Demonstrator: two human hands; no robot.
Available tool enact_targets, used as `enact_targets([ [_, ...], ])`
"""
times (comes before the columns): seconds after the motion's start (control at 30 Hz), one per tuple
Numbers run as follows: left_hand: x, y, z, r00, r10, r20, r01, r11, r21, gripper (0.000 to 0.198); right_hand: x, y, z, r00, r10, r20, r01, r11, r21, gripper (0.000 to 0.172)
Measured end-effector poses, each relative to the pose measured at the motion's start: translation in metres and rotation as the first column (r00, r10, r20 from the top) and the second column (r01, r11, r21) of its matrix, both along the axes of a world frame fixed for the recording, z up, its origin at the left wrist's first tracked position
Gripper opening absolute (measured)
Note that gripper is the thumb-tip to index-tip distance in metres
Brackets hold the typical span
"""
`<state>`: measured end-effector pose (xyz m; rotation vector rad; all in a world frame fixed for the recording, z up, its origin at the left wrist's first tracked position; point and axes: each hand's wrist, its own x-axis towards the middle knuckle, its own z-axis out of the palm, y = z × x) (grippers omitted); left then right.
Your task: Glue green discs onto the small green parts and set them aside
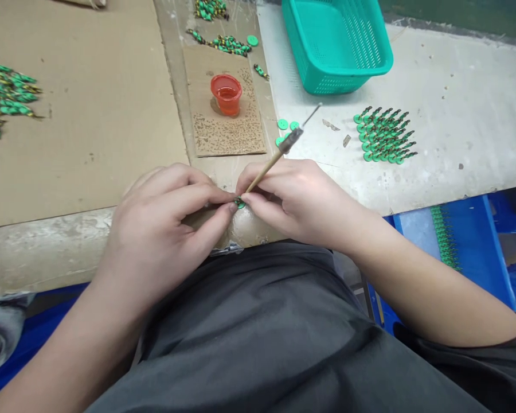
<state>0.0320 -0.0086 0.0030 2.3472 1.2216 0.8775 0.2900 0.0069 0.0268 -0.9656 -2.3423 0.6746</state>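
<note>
Dark shirt (258,321): bottom centre of the frame, nearest the camera
Left hand (159,215): thumb and fingertip pinched on a small green piece (240,203)
Green piece: centre of the frame, at the surface (464,109) edge
Right hand (298,192): holding a thin-tipped tool (266,171), fingertips beside the green piece
Red cup (227,97): upper centre, on cardboard (206,135)
Teal basket (333,85): upper right of centre
Rowed green pieces (380,137): right of centre
</note>
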Motion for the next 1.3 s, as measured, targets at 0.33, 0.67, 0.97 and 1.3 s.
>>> enact_targets([
  [0.33, -0.004, 0.001, -0.003, 0.999, 0.024, 0.033, -0.023, 0.999, -0.026, 0.019, 0.001, -0.013, -0.003, 0.975, -0.152, -0.161, 0.132, 0.983, -0.125, 0.023],
  [0.67, 0.005, -0.001, 0.016, 0.981, 0.064, 0.184, -0.037, 0.989, -0.145, 0.014, 0.015, -0.054, -0.027, 0.836, -0.426, -0.346, 0.412, 0.904, -0.116, 0.016],
  [0.97, 0.005, -0.004, 0.057, 0.846, 0.21, 0.489, 0.13, 0.809, -0.573, 0.027, 0.012, -0.052, -0.027, 0.834, -0.404, -0.375, 0.403, 0.911, -0.086, 0.015],
  [1.3, 0.015, -0.008, 0.076, 0.832, 0.167, 0.529, 0.177, 0.824, -0.539, 0.026, 0.011, -0.053, -0.027, 0.838, -0.389, -0.383, 0.389, 0.918, -0.08, 0.015],
])
